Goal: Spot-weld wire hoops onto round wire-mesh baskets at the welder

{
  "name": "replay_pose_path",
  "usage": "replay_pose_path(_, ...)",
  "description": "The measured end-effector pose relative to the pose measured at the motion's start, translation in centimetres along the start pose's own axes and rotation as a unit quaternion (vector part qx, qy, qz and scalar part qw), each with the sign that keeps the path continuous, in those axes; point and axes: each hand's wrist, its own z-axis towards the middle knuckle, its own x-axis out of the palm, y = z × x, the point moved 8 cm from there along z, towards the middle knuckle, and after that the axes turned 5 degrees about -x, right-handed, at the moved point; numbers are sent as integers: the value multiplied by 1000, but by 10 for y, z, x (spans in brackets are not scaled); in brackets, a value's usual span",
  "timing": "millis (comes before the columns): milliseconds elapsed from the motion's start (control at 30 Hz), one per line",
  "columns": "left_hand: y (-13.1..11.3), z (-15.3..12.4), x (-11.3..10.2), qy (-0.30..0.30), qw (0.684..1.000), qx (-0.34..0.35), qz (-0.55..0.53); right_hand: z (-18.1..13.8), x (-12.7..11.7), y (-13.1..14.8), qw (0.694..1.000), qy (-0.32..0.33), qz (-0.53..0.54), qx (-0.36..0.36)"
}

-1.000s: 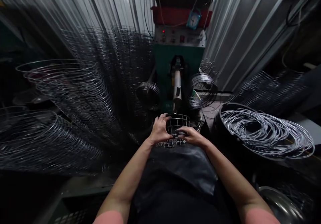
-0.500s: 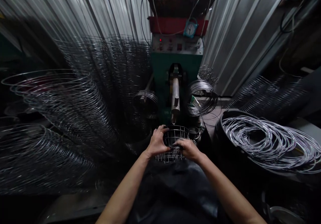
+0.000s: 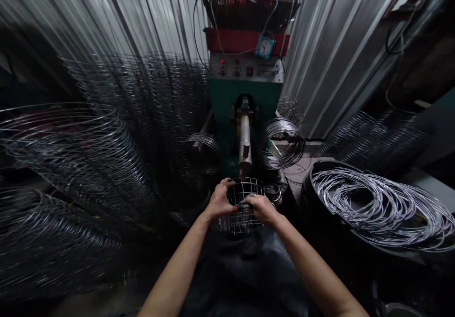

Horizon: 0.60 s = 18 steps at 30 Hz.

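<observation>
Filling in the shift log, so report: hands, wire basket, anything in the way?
Left hand and right hand on wire basket; exact grip unclear. Possible obstacle: metal bar by basket's far rim, contact unclear.

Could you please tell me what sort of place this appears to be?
Probably a wire-working workshop: a green machine with a control panel stands ahead, stacked wire rings fill the left side, and a black tub holds coiled wire.

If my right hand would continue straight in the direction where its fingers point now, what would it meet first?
Probably the thumb of the left hand, just ahead of the right hand. Depth is unclear, so wires of the basket may come first.
</observation>
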Motion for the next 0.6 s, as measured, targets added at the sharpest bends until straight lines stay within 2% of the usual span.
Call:
replay_pose_path(200, 2, 5, 4, 25, 1000, 4, 13, -1, 1, -3, 1000, -16, 11, 8)
replay_pose_path(333, 4, 7, 4, 10, 1000, 4, 30, -3, 4, -8, 999, -16, -19, 44)
replay_pose_path(467, 9, 25, -1, -21, 999, -16, 45, 11, 0, -20, 995, -33, -43, 89)
replay_pose_path(600, 13, 38, -1, -13, 998, -41, 48, 21, -2, -27, 991, -46, -47, 119)
